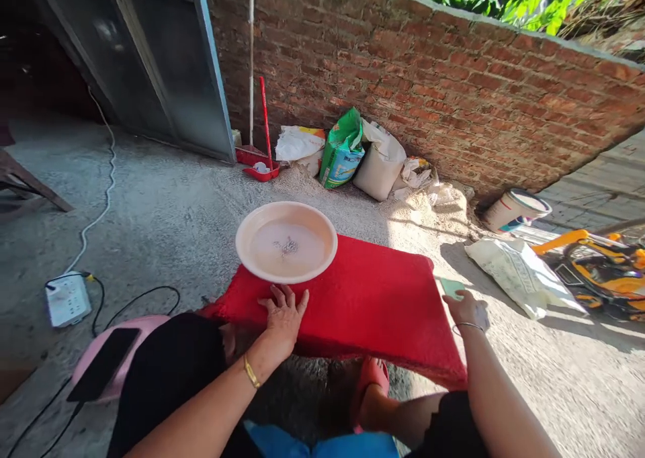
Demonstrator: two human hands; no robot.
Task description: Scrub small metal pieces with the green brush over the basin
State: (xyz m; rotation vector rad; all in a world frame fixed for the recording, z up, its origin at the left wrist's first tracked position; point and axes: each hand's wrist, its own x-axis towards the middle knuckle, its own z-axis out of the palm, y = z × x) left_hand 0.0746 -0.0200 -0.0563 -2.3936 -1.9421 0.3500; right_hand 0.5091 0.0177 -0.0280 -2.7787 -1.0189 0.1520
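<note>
My left hand (285, 313) rests with spread fingers on a low red-covered table (377, 297), close below the rim of a basin. The round, pale pink basin (244, 253) sits on the table's far left part, with cloudy liquid inside and a small dark patterned patch in its middle. Just past the table's right edge, my right hand (469, 308) is closed on a pale green flat piece (451, 287). Its exact kind is unclear. Something greyish shows at the outer side of that hand.
Sacks, among them a green bag (342, 152), lean against the brick wall (403, 75) beside a red dustpan (263, 169). At right are a bucket (517, 211), a white sack (521, 277) and a yellow bike (599, 263). A power strip (68, 299) and phone (104, 364) are at left.
</note>
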